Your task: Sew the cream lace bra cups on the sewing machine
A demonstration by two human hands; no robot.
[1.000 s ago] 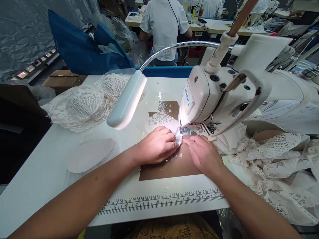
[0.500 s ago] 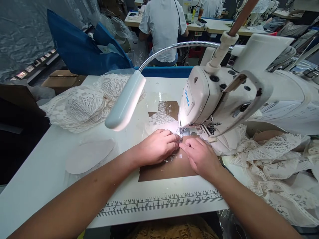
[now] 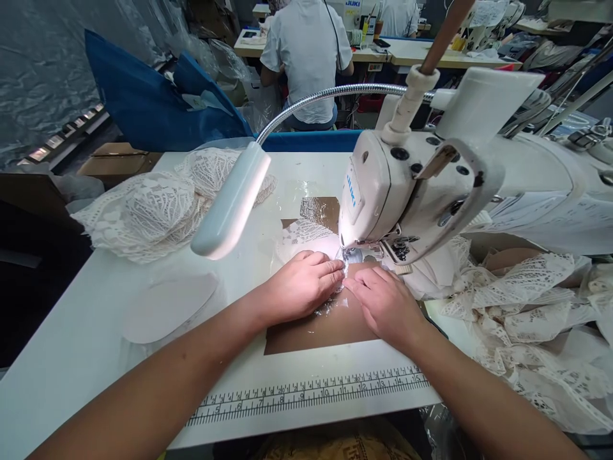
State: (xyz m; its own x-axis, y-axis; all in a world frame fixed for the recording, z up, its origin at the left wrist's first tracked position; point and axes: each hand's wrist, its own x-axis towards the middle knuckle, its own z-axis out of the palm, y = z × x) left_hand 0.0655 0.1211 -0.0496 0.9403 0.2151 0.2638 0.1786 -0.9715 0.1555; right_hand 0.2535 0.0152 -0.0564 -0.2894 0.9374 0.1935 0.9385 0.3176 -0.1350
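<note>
A white lace fabric piece lies under the needle area of the white sewing machine. My left hand presses over its near part, fingers together and fingertips just in front of the presser foot. Close beside it, my right hand is curled, with index finger and thumb at the fabric's edge; what lies between them is mostly hidden. Both hands rest above a brown sheet taped to the machine bed. The lamp's light falls brightly around the needle.
A gooseneck lamp arches over the left side. White lace pieces are heaped at the back left and on the right. An oval pale pad lies at left. A printed ruler runs along the front edge. A person sits beyond.
The view has shifted slightly. My left fingers lie a little flatter and straighter by the needle; my right hand stays nearly in place at the fabric's edge.
</note>
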